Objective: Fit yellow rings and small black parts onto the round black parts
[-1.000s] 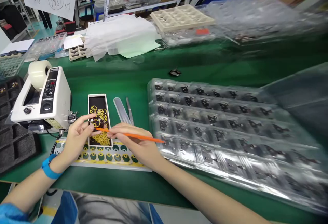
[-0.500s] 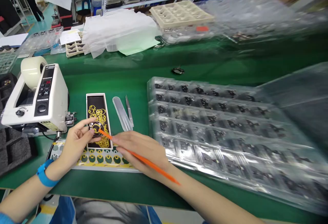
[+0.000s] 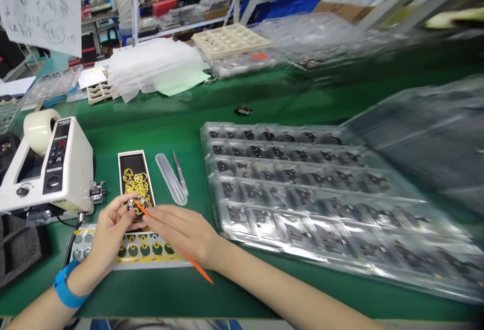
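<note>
My left hand (image 3: 109, 229) pinches a small round dark part (image 3: 133, 205) over the lower end of a narrow black tray (image 3: 130, 166) that holds yellow ring stickers. My right hand (image 3: 181, 232) grips a thin orange stick (image 3: 200, 271) like a pen, and its tip touches the round part. Under both hands lies a sheet of round green and yellow stickers (image 3: 151, 249) on the green table. A blue band circles my left wrist (image 3: 64, 287).
A white tape dispenser (image 3: 45, 169) stands at the left. Tweezers (image 3: 180, 173) and a clear cover (image 3: 170, 185) lie beside the black tray. A large clear blister tray of small dark parts (image 3: 302, 194) fills the right. Bags, trays and shelving stand behind; people are far back.
The camera tilted and shifted. The orange stick swung from lying level to pointing back toward me, its tip staying on the round part. My left hand kept its hold.
</note>
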Available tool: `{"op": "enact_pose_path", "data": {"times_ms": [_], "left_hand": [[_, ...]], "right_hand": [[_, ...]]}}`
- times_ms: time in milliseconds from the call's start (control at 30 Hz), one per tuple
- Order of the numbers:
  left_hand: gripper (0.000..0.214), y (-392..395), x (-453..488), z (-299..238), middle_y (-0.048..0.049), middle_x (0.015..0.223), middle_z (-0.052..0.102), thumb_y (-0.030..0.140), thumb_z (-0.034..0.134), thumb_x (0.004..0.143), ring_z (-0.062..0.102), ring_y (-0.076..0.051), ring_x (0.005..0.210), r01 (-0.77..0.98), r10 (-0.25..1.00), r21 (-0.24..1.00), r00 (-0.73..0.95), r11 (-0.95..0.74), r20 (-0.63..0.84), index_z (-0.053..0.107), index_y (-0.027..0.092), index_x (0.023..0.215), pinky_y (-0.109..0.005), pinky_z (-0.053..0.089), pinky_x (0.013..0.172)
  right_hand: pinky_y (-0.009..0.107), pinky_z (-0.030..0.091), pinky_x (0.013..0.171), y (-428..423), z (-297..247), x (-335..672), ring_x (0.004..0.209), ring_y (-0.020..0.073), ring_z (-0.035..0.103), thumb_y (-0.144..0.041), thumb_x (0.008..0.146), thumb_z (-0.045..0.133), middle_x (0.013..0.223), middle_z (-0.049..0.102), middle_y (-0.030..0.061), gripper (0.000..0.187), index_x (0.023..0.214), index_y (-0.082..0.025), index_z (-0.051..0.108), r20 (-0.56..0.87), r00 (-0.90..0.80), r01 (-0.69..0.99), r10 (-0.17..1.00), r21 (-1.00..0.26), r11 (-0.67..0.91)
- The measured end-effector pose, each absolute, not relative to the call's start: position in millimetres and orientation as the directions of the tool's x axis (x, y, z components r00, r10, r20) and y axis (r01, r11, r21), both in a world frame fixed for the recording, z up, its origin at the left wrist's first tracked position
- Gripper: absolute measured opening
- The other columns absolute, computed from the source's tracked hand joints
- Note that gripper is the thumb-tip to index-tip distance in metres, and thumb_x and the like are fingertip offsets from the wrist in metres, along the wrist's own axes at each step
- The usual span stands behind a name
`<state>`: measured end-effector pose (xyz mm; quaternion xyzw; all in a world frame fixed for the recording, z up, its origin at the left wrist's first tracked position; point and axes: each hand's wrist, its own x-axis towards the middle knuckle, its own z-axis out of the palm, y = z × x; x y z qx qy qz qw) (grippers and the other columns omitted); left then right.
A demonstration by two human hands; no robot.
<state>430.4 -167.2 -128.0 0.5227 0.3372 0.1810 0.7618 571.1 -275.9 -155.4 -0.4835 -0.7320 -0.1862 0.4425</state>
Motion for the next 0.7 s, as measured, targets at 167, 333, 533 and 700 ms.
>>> {"op": "enact_pose_path", "data": {"times_ms": [167, 333, 533, 700], "left_hand": [[0.042, -164, 434, -129, -0.0003, 0.074, 0.07, 0.034, 0.078, 0.065, 0.064, -0.013, 0.068, 0.077, 0.662, 0.911, 0.662, 0.406, -0.351, 0.067, 0.019, 0.101, -0.023, 0.057, 0.064], [0.036, -161, 437, -124, -0.0008, 0.076, 0.07, 0.029, 0.078, 0.06, 0.065, -0.012, 0.065, 0.043, 0.658, 0.887, 0.653, 0.46, -0.374, 0.065, 0.018, 0.092, -0.022, 0.056, 0.06], [0.044, -159, 433, -119, -0.0027, 0.073, 0.07, 0.034, 0.083, 0.06, 0.069, -0.017, 0.066, 0.078, 0.637, 0.905, 0.685, 0.419, -0.354, 0.062, 0.018, 0.095, -0.024, 0.056, 0.059], [0.03, -163, 431, -119, -0.001, 0.065, 0.067, 0.029, 0.082, 0.062, 0.067, -0.017, 0.057, 0.08, 0.656, 0.961, 0.716, 0.263, -0.239, 0.063, 0.018, 0.083, -0.022, 0.053, 0.049]], "right_hand": [[0.03, 0.061, 0.08, -273, -147, 572, 0.092, 0.0196, 0.069, -0.007, 0.096, 0.042, 0.091, 0.074, 0.0109, 0.025, 0.096, -0.009, 0.067, 0.781, -0.279, 0.916, 0.558, 0.043, 0.398], [0.029, 0.059, 0.069, -274, -140, 575, 0.081, 0.0175, 0.067, -0.01, 0.097, 0.041, 0.086, 0.071, 0.0115, 0.024, 0.096, -0.01, 0.065, 0.797, -0.194, 0.871, 0.572, -0.128, 0.474], [0.028, 0.055, 0.064, -282, -134, 584, 0.076, 0.0154, 0.064, -0.012, 0.094, 0.046, 0.083, 0.066, 0.0048, 0.02, 0.095, -0.019, 0.065, 0.691, 0.448, 0.593, 0.567, -0.704, 0.39], [0.027, 0.052, 0.058, -280, -142, 584, 0.072, 0.0152, 0.062, -0.019, 0.096, 0.044, 0.084, 0.064, 0.0047, 0.022, 0.093, -0.02, 0.066, 0.555, 0.546, 0.473, 0.628, -0.822, 0.317]]}}
